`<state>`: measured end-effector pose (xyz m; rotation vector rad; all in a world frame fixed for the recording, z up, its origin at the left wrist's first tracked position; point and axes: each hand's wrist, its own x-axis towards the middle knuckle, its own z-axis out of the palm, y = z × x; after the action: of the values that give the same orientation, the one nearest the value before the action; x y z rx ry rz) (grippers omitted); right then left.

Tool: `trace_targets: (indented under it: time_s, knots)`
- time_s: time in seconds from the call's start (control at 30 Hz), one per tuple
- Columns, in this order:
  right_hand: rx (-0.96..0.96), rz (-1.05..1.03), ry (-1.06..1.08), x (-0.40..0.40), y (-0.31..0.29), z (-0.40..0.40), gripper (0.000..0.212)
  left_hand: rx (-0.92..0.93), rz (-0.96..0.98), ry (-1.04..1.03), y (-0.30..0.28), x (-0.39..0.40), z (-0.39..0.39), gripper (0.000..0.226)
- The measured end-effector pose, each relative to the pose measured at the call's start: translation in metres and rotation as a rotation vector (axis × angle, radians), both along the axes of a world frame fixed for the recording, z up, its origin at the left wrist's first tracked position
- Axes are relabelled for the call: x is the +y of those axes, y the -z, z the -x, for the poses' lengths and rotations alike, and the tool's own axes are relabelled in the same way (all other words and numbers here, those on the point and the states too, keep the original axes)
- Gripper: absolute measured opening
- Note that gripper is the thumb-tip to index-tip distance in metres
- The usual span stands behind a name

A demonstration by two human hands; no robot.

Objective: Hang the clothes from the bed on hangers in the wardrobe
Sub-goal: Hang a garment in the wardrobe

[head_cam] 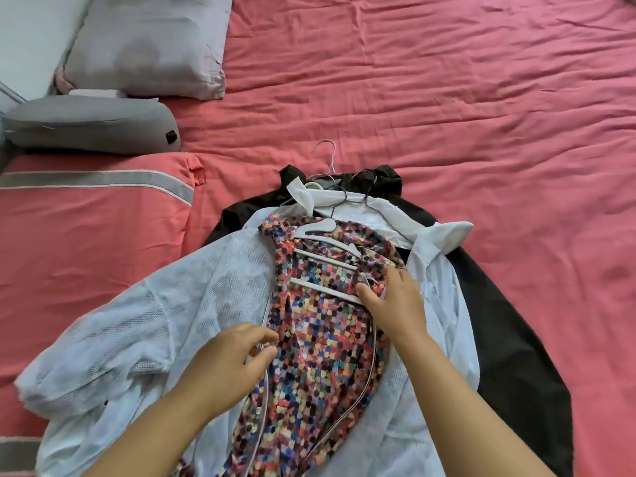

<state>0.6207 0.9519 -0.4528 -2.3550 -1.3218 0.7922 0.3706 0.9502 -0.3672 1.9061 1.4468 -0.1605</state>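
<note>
Nearest, at seven o'clock, the person's left hand (237,356) pinches the zip edge of a pale blue mesh-lined jacket (137,321). At centre, the right hand (392,297) lies with fingers curled on a multicoloured checked garment (316,339), touching a white plastic tiered hanger (323,259). Beneath lies a black jacket (499,321); at twelve o'clock, thin wire hangers (325,156) on the pink bedsheet (447,80). The overlapping hooks could tangle, and lifting might drag several garments together.
</note>
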Motion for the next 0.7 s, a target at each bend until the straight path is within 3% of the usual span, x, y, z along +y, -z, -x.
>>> trace_targets:
  time_s: [0.13,0.27,0.43,0.6,0.7]
  knots:
    - [-0.152,0.179,-0.096,0.019,0.027,-0.007,0.081,0.004,0.018,-0.015,0.013,0.005,0.003,0.022]
    - [-0.296,0.205,-0.112,0.026,0.039,-0.005,0.07,-0.011,0.005,-0.026,0.016,0.003,0.012,0.015]
    - [-0.154,-0.06,0.105,0.017,0.019,0.004,0.019,-0.028,-0.039,-0.055,0.007,-0.003,0.032,0.014]
    - [0.074,-0.244,0.093,-0.002,-0.049,0.015,0.014,-0.082,-0.179,-0.092,-0.018,-0.004,0.052,0.027]
    - [0.182,-0.309,0.015,-0.019,-0.104,0.028,0.013,-0.119,-0.335,-0.17,-0.049,-0.004,0.062,0.054]
